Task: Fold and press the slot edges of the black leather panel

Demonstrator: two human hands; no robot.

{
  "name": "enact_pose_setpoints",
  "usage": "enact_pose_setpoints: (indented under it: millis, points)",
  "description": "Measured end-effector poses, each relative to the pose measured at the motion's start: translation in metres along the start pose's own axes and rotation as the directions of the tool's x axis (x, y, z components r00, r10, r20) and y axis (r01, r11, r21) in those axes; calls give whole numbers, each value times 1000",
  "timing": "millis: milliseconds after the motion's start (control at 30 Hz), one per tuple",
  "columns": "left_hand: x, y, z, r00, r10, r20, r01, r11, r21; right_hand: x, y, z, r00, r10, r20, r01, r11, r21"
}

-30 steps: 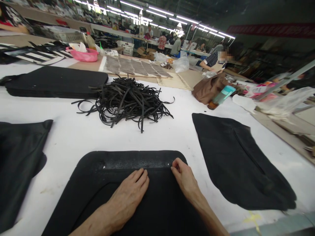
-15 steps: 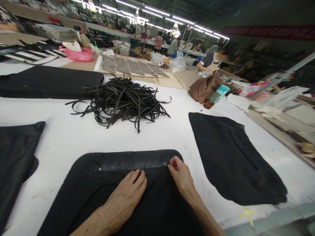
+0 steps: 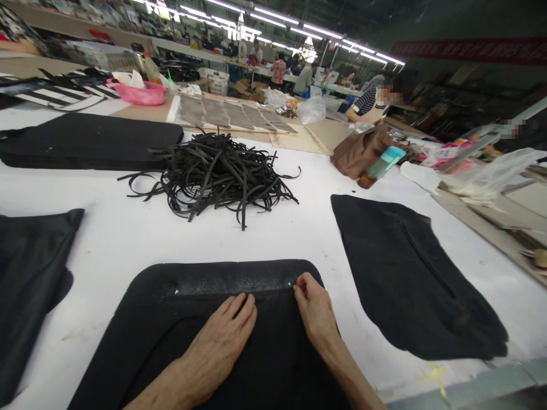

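- Left hand [image 3: 224, 336]: laid flat on black panel [image 3: 276, 350], surface's [image 3: 205, 242] near edge, fingers slightly apart
- Right hand [image 3: 313, 310]: thumb, finger together by panel's far right corner; can't tell if clamped

View swung right by half a second ago, then partway back; compared with the first frame, everything on the white table [image 3: 205, 245] sits slightly further left. The black stack [image 3: 92, 139] now has its left corner almost at the frame edge. More of the tan object [image 3: 541, 259] shows far right. Right forearm [image 3: 348, 364] has come inward a bit. Near the right hand [image 3: 314, 307], the edge of the black top layer [image 3: 273, 336] looks slightly raised, though fingers partly hide it.
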State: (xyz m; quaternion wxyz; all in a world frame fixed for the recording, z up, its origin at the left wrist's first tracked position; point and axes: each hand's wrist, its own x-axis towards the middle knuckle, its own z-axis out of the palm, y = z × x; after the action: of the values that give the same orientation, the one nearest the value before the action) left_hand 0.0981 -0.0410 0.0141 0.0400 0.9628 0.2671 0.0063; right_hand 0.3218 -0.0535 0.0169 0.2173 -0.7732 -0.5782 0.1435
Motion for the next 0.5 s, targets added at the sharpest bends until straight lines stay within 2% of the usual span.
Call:
enact_pose_setpoints:
  millis: [200, 500]
  points:
    - [-5, 0, 9, 999, -13, -39, 13, 1000, 8, -1, 0, 2, 994, -89, -56, 83, 992, -99]
    - [-9, 2, 7, 1000, -22, 7, 22, 999, 28, -4, -1, 4, 994, -90, -56, 78, 980, -183]
